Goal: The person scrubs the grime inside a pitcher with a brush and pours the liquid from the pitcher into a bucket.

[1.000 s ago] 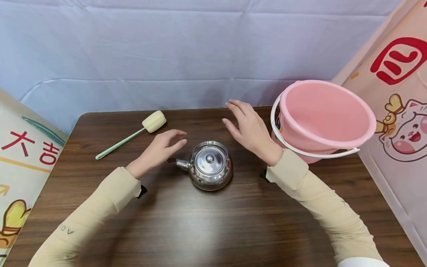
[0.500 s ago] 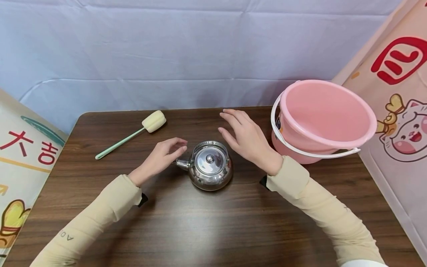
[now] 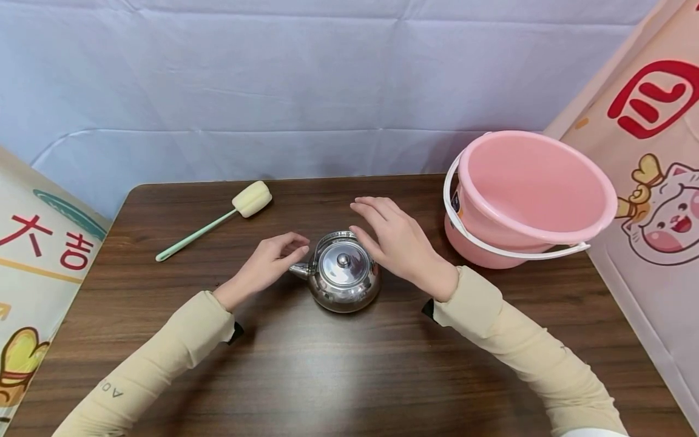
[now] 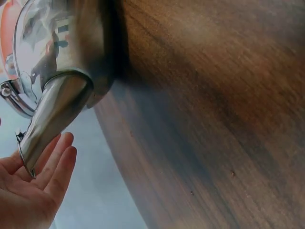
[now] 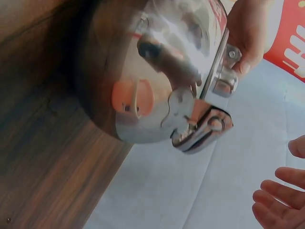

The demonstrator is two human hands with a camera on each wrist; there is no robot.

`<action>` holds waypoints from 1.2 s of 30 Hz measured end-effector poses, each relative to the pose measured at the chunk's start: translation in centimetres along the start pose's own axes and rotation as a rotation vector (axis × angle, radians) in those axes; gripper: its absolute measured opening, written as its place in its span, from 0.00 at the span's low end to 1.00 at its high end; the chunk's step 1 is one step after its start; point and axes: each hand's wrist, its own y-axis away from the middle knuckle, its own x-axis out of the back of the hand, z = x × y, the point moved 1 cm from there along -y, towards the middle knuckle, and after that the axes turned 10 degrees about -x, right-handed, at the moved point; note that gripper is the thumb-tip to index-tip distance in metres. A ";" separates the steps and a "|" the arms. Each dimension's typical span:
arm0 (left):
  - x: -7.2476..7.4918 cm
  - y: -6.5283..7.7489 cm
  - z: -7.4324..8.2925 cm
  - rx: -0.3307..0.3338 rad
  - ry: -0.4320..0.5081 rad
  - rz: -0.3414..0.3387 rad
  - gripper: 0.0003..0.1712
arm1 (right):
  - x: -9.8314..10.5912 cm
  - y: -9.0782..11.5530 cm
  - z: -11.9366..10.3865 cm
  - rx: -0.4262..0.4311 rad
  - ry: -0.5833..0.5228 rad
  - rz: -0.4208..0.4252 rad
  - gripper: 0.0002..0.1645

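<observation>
A shiny steel teakettle [image 3: 345, 291] stands upright on the wooden table, its lid on and its handle folded down toward the back. My left hand [image 3: 263, 267] is beside the spout, fingers relaxed and apart from the thumb. In the left wrist view the spout [image 4: 57, 114] overlaps that hand [image 4: 28, 198], which is not curled round it. Just above the kettle's right back edge, my right hand [image 3: 403, 246] has loosely extended fingers with nothing between them. The right wrist view shows the kettle [image 5: 143, 76] large, with the right hand's fingers [image 5: 279, 195] off to its side.
A pink bucket [image 3: 491, 243] with a white handle [image 3: 524, 255] stands at the back right of the table [image 3: 349, 376]. At the back left lies a sponge brush [image 3: 252, 199] with a green handle. Cloth hangs behind the table, and printed panels flank it.
My right hand has come down and left toward the kettle's right back edge. My left hand has moved slightly nearer the spout. The kettle, brush and bucket have stayed put.
</observation>
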 end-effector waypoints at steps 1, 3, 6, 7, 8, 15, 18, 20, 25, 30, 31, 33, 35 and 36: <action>-0.1 0.0 0.0 0.004 0.003 -0.003 0.17 | -0.1 0.1 -0.1 0.002 0.000 -0.004 0.20; -0.2 0.1 0.0 0.007 0.005 -0.011 0.17 | -0.2 0.3 -0.2 0.005 -0.002 -0.012 0.20; -0.4 0.1 -0.1 0.007 0.001 -0.020 0.17 | -0.4 0.6 -0.5 0.009 -0.002 -0.026 0.19; -0.4 0.1 -0.1 0.006 -0.001 -0.022 0.18 | -0.5 0.7 -0.6 0.011 -0.002 -0.030 0.19; -0.5 0.1 0.0 0.005 -0.004 -0.023 0.18 | -0.5 0.7 -0.7 0.014 -0.003 -0.031 0.19; -0.7 0.2 0.1 -0.008 -0.022 -0.023 0.15 | -0.9 1.2 -1.1 0.037 -0.014 -0.046 0.18; -0.9 0.2 0.0 -0.019 -0.035 -0.023 0.15 | -1.1 1.4 -1.3 0.043 -0.013 -0.054 0.18; -1.0 0.3 -0.1 -0.032 -0.041 -0.025 0.15 | -1.2 1.5 -1.4 0.044 -0.007 -0.062 0.18; -1.1 0.3 -0.2 -0.044 -0.055 -0.029 0.16 | -1.5 1.6 -1.6 0.040 -0.001 -0.079 0.18; -1.1 0.4 -0.3 -0.041 -0.074 -0.035 0.15 | -1.7 1.7 -1.7 0.049 -0.007 -0.080 0.17; -1.0 0.5 -0.3 -0.041 -0.077 -0.037 0.15 | -1.7 1.7 -1.7 0.051 -0.008 -0.080 0.17; -1.0 0.5 -0.3 -0.041 -0.077 -0.038 0.14 | -1.8 1.8 -1.8 0.055 -0.011 -0.080 0.17; -1.0 0.6 -0.4 -0.048 -0.078 -0.039 0.14 | -1.8 1.8 -1.8 0.055 -0.013 -0.081 0.17; -1.0 0.6 -0.4 -0.050 -0.076 -0.038 0.14 | -1.8 1.8 -1.8 0.054 -0.013 -0.082 0.17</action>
